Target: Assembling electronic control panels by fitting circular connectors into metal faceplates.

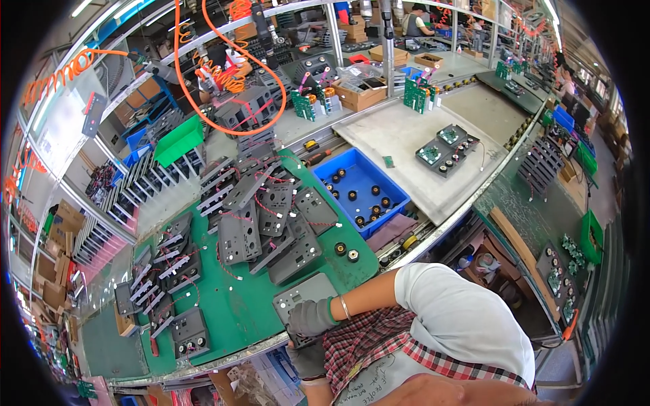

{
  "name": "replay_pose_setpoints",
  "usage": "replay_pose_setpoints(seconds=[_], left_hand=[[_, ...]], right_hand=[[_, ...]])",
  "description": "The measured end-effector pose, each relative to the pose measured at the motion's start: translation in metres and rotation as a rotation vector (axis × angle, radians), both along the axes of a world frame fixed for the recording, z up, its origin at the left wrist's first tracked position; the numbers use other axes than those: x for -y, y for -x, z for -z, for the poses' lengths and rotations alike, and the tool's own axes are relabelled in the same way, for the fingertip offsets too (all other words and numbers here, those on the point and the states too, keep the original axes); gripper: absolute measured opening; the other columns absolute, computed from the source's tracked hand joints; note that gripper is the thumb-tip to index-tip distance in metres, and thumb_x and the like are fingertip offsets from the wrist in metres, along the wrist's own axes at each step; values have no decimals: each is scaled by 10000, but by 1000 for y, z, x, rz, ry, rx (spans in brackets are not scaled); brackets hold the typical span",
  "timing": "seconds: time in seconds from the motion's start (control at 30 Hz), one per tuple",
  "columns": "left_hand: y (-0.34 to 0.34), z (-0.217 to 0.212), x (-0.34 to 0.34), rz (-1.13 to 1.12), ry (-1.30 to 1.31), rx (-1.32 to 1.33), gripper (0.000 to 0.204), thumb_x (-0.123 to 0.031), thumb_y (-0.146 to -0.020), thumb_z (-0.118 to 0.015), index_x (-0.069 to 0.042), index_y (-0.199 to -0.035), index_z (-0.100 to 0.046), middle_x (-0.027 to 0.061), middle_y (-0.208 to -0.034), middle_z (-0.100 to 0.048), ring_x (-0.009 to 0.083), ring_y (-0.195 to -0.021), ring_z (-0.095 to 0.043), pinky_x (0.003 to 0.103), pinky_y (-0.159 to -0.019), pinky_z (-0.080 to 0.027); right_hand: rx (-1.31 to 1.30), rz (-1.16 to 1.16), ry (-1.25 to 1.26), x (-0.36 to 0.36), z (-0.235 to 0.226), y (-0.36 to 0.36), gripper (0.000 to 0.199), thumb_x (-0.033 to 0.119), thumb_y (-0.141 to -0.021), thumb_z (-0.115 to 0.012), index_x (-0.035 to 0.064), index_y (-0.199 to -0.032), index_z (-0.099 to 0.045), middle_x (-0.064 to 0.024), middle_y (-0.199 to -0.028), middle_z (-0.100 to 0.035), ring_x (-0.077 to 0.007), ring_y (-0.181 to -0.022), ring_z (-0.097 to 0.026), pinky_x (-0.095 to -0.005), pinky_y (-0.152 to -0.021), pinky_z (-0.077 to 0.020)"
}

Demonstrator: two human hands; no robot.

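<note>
A dark grey panel with holes [306, 292] lies at the near edge of the green work mat, close to my body. My right hand [313, 318], in a grey glove, is closed over the panel's near end with its fingers curled. Just below it, my gloved left hand [309, 360] is closed around the panel's near edge, partly covered by the right hand. What lies between the two hands is hidden. Two round black knobs, one of them a knob with a pale top [353, 256], stand on the mat beyond the panel.
A heap of grey panels with red wires [261, 216] covers the mat's middle; more panels [166, 271] lie left. A blue bin [399, 196] holds several knobs. Beyond it, a panel with circuit boards [447, 150] rests on a pale board. Orange hose [283, 101] hangs overhead.
</note>
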State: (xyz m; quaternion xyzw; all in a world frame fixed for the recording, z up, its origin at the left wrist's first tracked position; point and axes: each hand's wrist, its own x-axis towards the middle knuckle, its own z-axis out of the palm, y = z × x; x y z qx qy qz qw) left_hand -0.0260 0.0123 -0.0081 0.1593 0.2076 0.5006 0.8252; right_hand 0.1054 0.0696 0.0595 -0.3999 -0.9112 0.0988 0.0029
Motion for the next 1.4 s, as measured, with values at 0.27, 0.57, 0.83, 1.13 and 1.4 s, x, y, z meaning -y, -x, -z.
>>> replay_pose_setpoints(seconds=[0.27,0.57,0.83,1.13,1.4], left_hand=[[3,-1,0,3,-12,35,615,-378,-766,-556,-107,-1285,-368,89,-1303,-398,252,-1185,-390,444,-957,-348],[3,-6,5,-41,26,41,531,-383,-784,-571,-106,-1220,-449,74,-1221,-484,245,-1138,-440,472,-956,-352],[8,5,0,-45,201,117,448,-349,-812,-564,-42,-1130,-490,97,-1087,-563,254,-987,-553,436,-849,-473],[43,-4,-23,-128,-290,-1261,441,-393,-875,-426,-7,-755,-603,138,-642,-604,275,-545,-582,371,-518,-445],[36,-70,-23,-400,-642,-1809,381,-364,-869,-456,-13,-778,-576,168,-711,-569,330,-629,-554,382,-555,-422]], right_hand=[[-107,-186,-7,-10,-4,-4,179,275,-717,-565,162,-814,-663,-89,-749,-609,-271,-700,-604,-418,-537,-481],[-68,247,85,0,-12,-6,319,394,-776,-529,107,-821,-661,-103,-750,-626,-317,-710,-602,-430,-591,-478],[-84,127,10,10,-4,-21,331,416,-784,-497,127,-857,-640,-63,-850,-590,-238,-869,-547,-346,-717,-466],[-491,880,-401,45,-9,-149,249,179,-679,-646,96,-896,-556,-88,-831,-566,-267,-843,-542,-369,-738,-448],[-941,1057,199,50,-5,-145,351,157,-756,-610,79,-1087,-519,-74,-966,-552,-174,-879,-544,-309,-744,-465]])
